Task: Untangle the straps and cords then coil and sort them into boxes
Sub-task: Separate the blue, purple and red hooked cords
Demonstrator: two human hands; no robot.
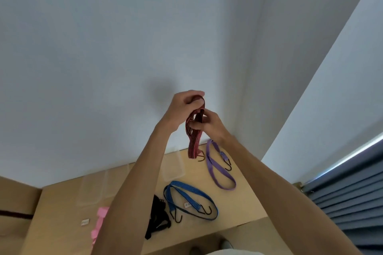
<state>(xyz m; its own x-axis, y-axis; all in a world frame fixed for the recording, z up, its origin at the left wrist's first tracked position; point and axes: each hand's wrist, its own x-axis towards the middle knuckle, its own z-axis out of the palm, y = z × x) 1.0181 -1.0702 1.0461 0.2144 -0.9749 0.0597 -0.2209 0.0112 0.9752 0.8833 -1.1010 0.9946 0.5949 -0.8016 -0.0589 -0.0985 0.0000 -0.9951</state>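
Observation:
I hold a red striped bungee cord (193, 141) up in front of the wall, folded into hanging loops with a black hook at the bottom. My left hand (183, 103) grips the top of its loop. Just below, my right hand (209, 124) pinches the strands. On the wooden table (238, 203) lie a purple strap (215, 170) with a black hook, a blue striped bungee cord (189, 197) with two hooks, a black cord bundle (157, 217) and a pink strap (99, 223) partly hidden by my left arm.
Two clear plastic boxes stand near the wall, one (93, 189) at the left and another (173, 166) behind my left arm. A small white tag (85, 222) lies at the table's left. Blue curtains (352, 198) hang at the right. White walls meet in a corner behind the table.

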